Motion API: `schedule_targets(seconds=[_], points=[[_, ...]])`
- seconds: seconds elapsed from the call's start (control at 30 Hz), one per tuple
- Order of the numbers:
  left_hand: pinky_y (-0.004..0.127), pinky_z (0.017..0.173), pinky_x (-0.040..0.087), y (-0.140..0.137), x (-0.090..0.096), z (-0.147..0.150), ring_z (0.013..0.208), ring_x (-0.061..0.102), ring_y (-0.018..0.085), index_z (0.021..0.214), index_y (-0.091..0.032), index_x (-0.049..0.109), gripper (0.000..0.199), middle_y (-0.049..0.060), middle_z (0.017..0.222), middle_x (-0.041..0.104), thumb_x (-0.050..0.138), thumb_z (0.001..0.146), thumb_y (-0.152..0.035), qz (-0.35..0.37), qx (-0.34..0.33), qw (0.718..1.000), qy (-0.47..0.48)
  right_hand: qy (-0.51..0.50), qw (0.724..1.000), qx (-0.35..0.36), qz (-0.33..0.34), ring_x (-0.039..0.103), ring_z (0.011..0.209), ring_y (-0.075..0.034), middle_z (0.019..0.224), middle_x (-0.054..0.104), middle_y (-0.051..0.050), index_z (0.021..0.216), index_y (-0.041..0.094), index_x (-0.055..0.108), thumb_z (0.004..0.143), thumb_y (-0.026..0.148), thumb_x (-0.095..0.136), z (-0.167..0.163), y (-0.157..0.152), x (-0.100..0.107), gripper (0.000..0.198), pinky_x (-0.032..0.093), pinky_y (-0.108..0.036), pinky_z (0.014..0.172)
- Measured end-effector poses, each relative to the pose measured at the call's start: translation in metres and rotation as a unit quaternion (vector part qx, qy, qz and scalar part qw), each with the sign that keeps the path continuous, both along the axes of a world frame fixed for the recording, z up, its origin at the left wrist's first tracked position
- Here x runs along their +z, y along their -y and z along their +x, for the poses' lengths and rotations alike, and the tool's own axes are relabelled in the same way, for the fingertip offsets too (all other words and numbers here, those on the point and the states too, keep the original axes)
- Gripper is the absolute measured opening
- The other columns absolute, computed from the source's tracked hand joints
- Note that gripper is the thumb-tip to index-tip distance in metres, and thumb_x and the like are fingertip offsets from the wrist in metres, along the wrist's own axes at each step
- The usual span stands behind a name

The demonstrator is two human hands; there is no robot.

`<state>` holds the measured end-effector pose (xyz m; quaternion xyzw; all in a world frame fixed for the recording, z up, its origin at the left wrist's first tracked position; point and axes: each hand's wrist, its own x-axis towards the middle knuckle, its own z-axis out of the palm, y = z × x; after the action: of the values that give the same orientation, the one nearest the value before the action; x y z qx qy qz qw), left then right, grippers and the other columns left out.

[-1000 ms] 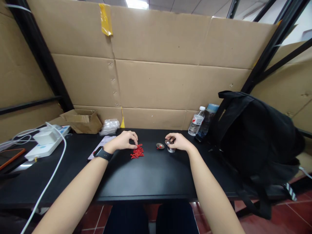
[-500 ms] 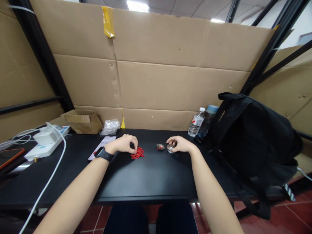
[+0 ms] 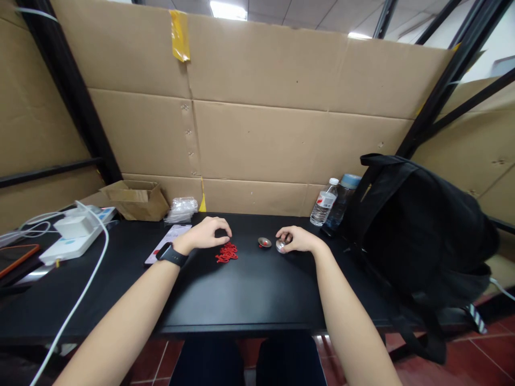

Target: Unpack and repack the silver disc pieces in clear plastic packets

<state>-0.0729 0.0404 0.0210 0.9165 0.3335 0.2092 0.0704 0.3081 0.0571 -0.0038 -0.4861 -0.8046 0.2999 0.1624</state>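
My left hand [image 3: 209, 233], with a black watch on its wrist, hovers at the upper edge of a small pile of red cord [image 3: 227, 253]. Its fingers are curved and stand apart from the thumb, with nothing seen between them. To the right lies a small round metal dish [image 3: 264, 243], grey-brown, with a bit of red at its lower rim. My right hand [image 3: 295, 238] has its thumb and fingers closed around a small shiny round metal piece [image 3: 280, 245] at the table surface. Part of that piece is hidden behind the fingers.
On the black table [image 3: 241, 300], a phone [image 3: 167, 244] lies beside my left wrist. A paper bag [image 3: 139, 201], clear plastic packets [image 3: 182, 209] and a power strip [image 3: 78, 244] are left. Bottles [image 3: 324, 203] and a black backpack [image 3: 422, 241] stand right.
My left hand has risen slightly from the red cord, and its thumb and fingers have parted. The metal piece in my right hand has turned or tilted a little.
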Motion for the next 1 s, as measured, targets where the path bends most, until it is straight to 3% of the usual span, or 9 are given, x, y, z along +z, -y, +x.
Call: schedule_targets(seconds=[0.27,0.5,0.77,1.0], points=[[0.028,0.092,0.048,-0.001,-0.003,0.000,0.097,0.069,0.019,0.097,-0.023,0.077,0.017,0.003,0.102,0.075,0.065,0.090,-0.031,-0.003,-0.003,1.000,0.001,0.023,1.000,0.015,-0.005,0.063,0.077,-0.015,0.093,0.070,0.000,0.116,0.021,0.072,0.055,0.022,0.087,0.000,0.002,-0.001,0.063,0.050,-0.026,0.073],[0.028,0.091,0.048,-0.001,-0.004,0.001,0.096,0.069,0.019,0.096,-0.023,0.077,0.015,0.003,0.100,0.075,0.066,0.089,-0.030,-0.006,-0.007,1.000,-0.002,0.067,0.997,0.004,0.033,0.066,0.077,-0.016,0.090,0.070,0.000,0.115,0.021,0.073,0.056,0.014,0.078,-0.006,0.004,-0.001,0.059,0.049,-0.025,0.071],[0.028,0.090,0.049,-0.002,-0.007,0.002,0.094,0.069,0.018,0.096,-0.023,0.077,0.018,0.003,0.100,0.075,0.064,0.090,-0.034,-0.008,-0.011,1.000,-0.006,0.099,0.993,-0.004,0.062,0.068,0.078,-0.018,0.088,0.074,0.000,0.107,0.023,0.075,0.054,0.018,0.080,-0.013,0.009,0.005,0.054,0.048,-0.025,0.070],[0.028,0.091,0.049,-0.003,-0.009,0.001,0.095,0.069,0.018,0.098,-0.023,0.077,0.019,0.003,0.101,0.075,0.062,0.091,-0.034,-0.009,-0.012,1.000,-0.011,0.083,0.992,-0.017,0.089,0.066,0.077,-0.017,0.091,0.073,0.001,0.118,0.023,0.068,0.053,0.019,0.081,-0.012,0.011,0.006,0.066,0.046,-0.024,0.069]])
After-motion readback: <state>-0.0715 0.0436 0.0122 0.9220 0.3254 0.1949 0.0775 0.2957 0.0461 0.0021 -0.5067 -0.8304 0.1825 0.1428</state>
